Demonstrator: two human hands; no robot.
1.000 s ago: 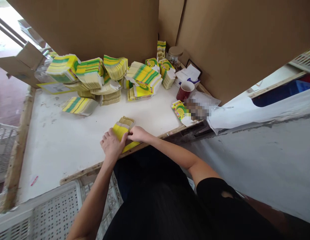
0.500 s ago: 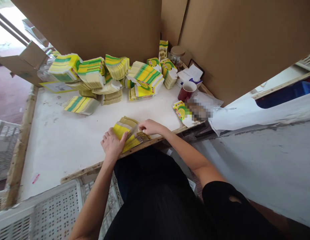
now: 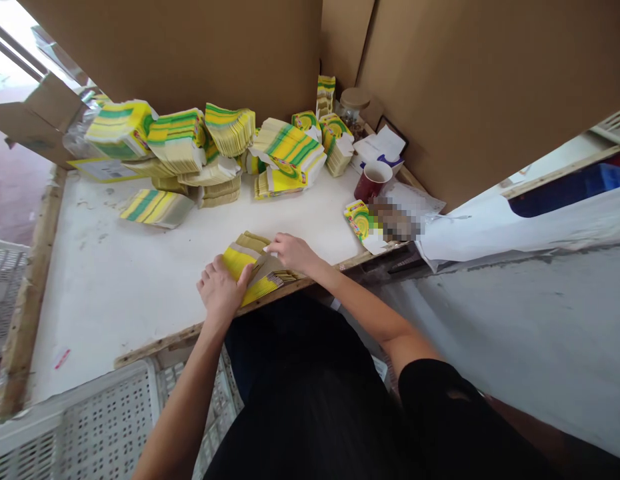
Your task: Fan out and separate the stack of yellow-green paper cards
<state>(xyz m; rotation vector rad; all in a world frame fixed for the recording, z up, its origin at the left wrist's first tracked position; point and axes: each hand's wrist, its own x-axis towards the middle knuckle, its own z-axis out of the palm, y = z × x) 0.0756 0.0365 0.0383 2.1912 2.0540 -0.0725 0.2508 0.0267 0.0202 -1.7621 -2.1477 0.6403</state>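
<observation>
A fanned stack of flat yellow cartons point(image 3: 240, 258) lies at the table's front edge, with grey-white and tan bands toward its far end. My left hand point(image 3: 221, 285) is laid over its left side, the thumb pressing on top and the fingers round the outer side. More yellow carton edges point(image 3: 263, 288) spread out in a close row nearer my body. Over the stack's right end, my right hand point(image 3: 290, 253) is closed in a pinch. Something small and white point(image 3: 267, 249) shows at its fingertips, too small to name.
Bundles of yellow-green cartons point(image 3: 177, 137) are piled along the back by cardboard sheets point(image 3: 190, 53). One bundle point(image 3: 157, 208) lies apart at left. On the right are a red mug point(image 3: 369, 188), a single carton point(image 3: 359, 221) and a lidded jar point(image 3: 354, 100). White plastic crates point(image 3: 110, 413) stand below.
My right hand has moved up and left, from the near carton edges to the stack's far right side. My left hand stays on the stack. The view has shifted slightly.
</observation>
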